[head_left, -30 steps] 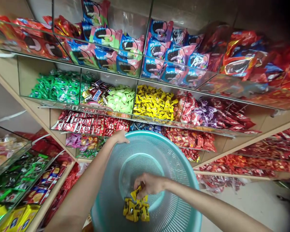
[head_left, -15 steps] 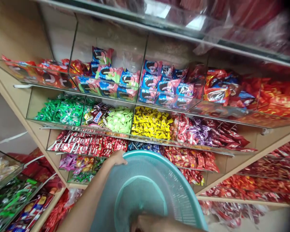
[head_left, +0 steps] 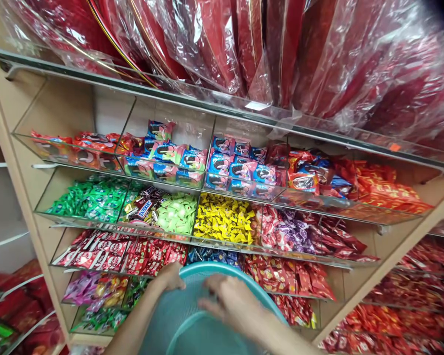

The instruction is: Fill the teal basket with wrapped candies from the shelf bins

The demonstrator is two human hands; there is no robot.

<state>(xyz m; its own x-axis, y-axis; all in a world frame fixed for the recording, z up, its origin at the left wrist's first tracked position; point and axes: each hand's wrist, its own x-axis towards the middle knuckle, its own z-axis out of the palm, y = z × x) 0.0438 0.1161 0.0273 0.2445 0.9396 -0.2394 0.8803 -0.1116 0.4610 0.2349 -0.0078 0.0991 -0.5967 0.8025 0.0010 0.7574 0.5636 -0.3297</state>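
Observation:
A teal plastic basket [head_left: 251, 278] with fine slots in its wall is held low in front of the shelves. My left hand [head_left: 170, 277] is closed on its far left rim, thumb inside. Over the basket's mouth is my right hand [head_left: 229, 298], slightly blurred, its fingers apart and nothing visible in them. Just beyond the rim lie dark blue packets [head_left: 213, 256], partly hidden, with red packets [head_left: 157, 256] to the left and yellow wrapped sweets [head_left: 225, 219] on the shelf above. The visible part of the basket's inside shows only bare plastic.
Clear-fronted shelves hold green sweets [head_left: 91, 197], Snickers bars [head_left: 145, 207], pale green sweets [head_left: 176, 212], purple sweets [head_left: 296, 231] and blue-pink biscuit packs [head_left: 240, 167]. A glass shelf edge [head_left: 192, 103] juts out above, under red items in clear plastic [head_left: 214, 44]. Wooden side panels [head_left: 399, 261] frame the unit.
My right hand has risen from the basket's bottom towards its far rim, and its fingers are now visible. The view has tilted up, so shelves and basket sit lower. My left hand keeps the rim.

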